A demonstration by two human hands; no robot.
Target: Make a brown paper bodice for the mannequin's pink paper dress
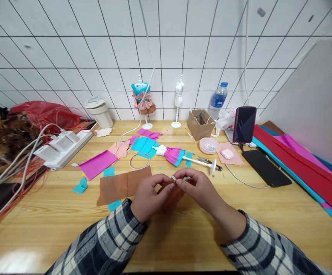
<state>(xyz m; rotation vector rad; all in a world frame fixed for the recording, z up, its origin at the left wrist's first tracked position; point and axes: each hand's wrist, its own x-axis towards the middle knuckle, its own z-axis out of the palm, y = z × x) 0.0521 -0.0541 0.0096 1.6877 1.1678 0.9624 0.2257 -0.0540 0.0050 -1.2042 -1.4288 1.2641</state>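
Observation:
My left hand (pixel 148 196) and my right hand (pixel 202 191) meet over the front middle of the table. Both pinch the top edge of a brown piece of crepe paper (pixel 172 201), which hangs below the fingers. A small white bit (pixel 173 178) shows between the fingertips; its kind is unclear. Beyond the hands lies a small white dress form (pixel 161 150) on its side, wearing a pink and blue pleated paper skirt (pixel 174 155). Small scissors (pixel 209 162) lie partly behind its stand. A flat brown paper sheet (pixel 114 189) rests left of my left hand, over blue strips.
Pink, blue and peach paper and a ring (pixel 139 167) lie left of centre. At the back stand a dressed form (pixel 143 99), a bare form (pixel 179 99) and a box (pixel 197 131). A bead dish (pixel 209 150), phones (pixel 266 168) and a power strip (pixel 68 151) flank the workspace.

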